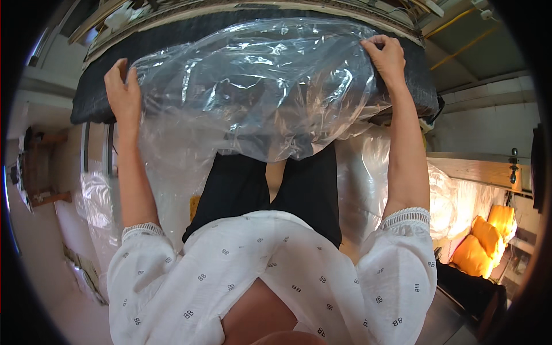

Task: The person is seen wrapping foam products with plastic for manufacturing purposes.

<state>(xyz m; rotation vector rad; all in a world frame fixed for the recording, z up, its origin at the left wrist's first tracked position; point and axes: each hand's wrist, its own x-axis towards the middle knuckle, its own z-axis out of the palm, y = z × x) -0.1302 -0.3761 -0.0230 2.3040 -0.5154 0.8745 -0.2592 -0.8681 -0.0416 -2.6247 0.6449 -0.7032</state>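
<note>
A large sheet of clear plastic film (253, 86), crumpled and shiny, spreads between my hands over a dark padded table edge (95, 86) and hangs down toward my lap. At its upper right corner, my right hand (388, 60) is closed, thumb and finger pinching the film's edge. My left hand (125, 95) is at the film's left edge, thumb and fingers apart, with the film just beside the thumb. Whether that thumb touches the film is hard to make out.
More clear plastic (365, 167) lies heaped below the table to the right, with another bundle (99, 198) at the left. A wooden beam (474, 171) and orange-yellow bags (486, 241) stand at the right. Machine rails (253, 7) run along the far side.
</note>
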